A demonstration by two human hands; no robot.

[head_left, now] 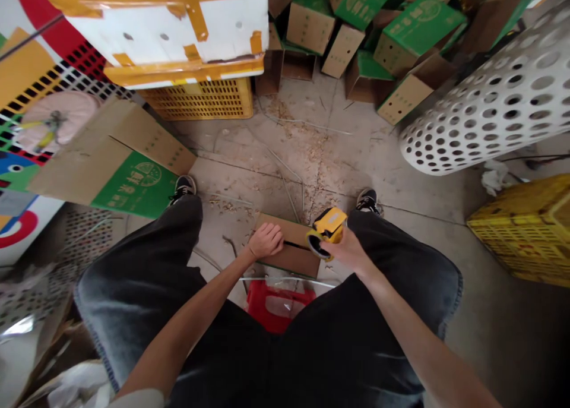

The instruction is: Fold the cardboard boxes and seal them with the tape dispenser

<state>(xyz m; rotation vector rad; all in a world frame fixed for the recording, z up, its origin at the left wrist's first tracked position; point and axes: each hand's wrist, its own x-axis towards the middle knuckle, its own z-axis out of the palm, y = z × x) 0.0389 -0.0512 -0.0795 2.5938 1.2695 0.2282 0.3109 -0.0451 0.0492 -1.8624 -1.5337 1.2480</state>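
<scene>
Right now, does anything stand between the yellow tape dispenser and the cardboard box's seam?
Nothing visible. The tape dispenser in the right hand sits at the seam's end on the cardboard box; the left hand rests farther along.

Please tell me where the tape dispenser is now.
In the head view, the tape dispenser is gripped in the right hand, at the right end of the cardboard box on the floor, just below the right shoe.

Our left hand (pixel 266 240) presses flat on a closed brown cardboard box (pixel 291 259) lying on the dusty concrete floor (pixel 267 158), while our right hand (pixel 350 250) grips a yellow handheld tape dispenser (pixel 329 225), its tape roll (pixel 315 246) just beside the end of the box's dark centre seam (pixel 296 245).
</scene>
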